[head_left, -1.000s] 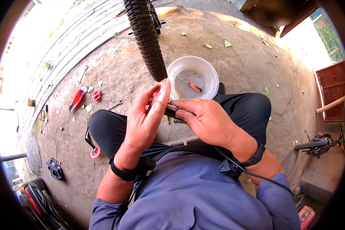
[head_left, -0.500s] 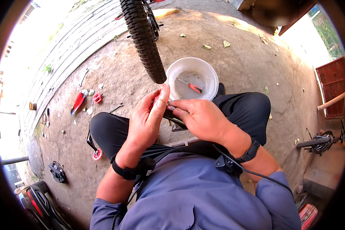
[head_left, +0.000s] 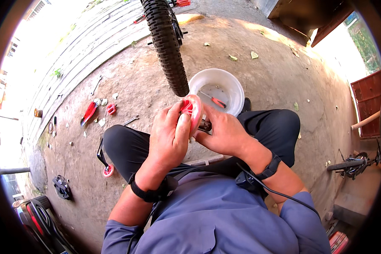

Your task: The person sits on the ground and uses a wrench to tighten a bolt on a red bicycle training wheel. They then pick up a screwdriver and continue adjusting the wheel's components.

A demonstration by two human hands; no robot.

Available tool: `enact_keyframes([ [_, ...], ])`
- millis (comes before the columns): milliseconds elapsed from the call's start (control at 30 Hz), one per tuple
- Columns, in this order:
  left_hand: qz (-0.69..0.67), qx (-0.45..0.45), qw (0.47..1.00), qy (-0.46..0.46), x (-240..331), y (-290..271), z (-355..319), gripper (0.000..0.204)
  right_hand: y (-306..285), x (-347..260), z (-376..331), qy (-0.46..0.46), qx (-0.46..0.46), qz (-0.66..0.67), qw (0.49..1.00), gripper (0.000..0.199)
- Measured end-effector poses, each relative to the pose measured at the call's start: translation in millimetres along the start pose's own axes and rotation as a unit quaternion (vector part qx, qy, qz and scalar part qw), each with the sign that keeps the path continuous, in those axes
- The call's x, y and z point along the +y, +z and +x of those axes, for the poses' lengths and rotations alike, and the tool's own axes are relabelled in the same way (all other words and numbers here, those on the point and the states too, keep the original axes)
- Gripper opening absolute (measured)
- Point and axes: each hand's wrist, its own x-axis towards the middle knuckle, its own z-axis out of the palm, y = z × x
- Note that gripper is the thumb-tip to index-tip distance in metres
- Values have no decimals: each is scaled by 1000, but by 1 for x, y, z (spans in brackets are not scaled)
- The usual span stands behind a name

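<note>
In front of my lap, my left hand [head_left: 168, 134] grips a small red-and-pink spoked wheel [head_left: 195, 113], held on edge with its face turned to the left. My right hand [head_left: 227, 132] is closed just beside the wheel, its thumb and fingers around a dark metal part [head_left: 205, 125] that is mostly hidden. Whether this part is joined to the wheel, I cannot tell. A white plastic basin [head_left: 237, 82] stands on the ground beyond my hands, with a red-handled screwdriver [head_left: 218, 102] lying in it. A knobbly bicycle tyre [head_left: 167, 51] hangs just past the wheel.
To the left lie a red-and-black piece [head_left: 89, 112], a red pedal-like part [head_left: 111, 109], a wrench [head_left: 131, 120] and another small wheel on a black bracket [head_left: 108, 170]. A black item [head_left: 62, 187] lies lower left. A bicycle [head_left: 354, 164] is at the right.
The pink wheel, mostly hidden between my hands before, has come up and turned into view. My right hand has shifted slightly to the right and down along its edge.
</note>
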Motion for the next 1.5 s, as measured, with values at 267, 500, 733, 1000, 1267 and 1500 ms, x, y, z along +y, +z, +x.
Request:
enact_keyframes([
  [267, 39, -38, 999, -2, 14, 1, 5, 48, 9, 16, 7, -12, 6, -46, 999, 23],
  [500, 56, -49, 997, -19, 16, 3, 5, 51, 15, 29, 5, -28, 11, -61, 998, 28],
  [733, 22, -41, 999, -1, 10, 2, 10, 45, 4, 33, 4, -22, -10, -21, 999, 40],
  [1000, -103, 29, 992, -68, -24, -29, 6, 34, -7, 39, 6, -66, 21, -39, 997, 43],
  [1267, -105, 319, 932, -137, -109, -155, -21, 30, -68, 78, 0, 30, 137, 35, 989, 46],
  [1500, -29, 294, 903, -313, -264, -151, -102, 23, -97, 94, 21, 109, 170, 113, 973, 35],
])
